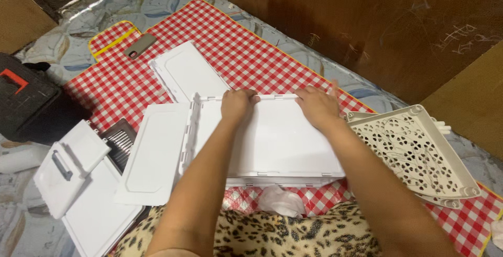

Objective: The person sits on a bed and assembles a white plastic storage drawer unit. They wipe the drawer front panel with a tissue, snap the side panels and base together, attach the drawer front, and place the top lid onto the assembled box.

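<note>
Head view. I see the left hand curled nearly into a fist on the far edge of the large white plastic panel, fingers wrapped over its rim. The right hand lies flatter on the same far edge, fingers loosely bent and pressing down; whether its fingertips hook over the rim I cannot tell from this angle.

The panel lies flat on the red checked mat, directly before the person, its long axis running left to right. A second white panel sits just beside its left side, possibly joined. A third panel lies beyond. A beige perforated tray rests to the right. A phone lies far left.
</note>
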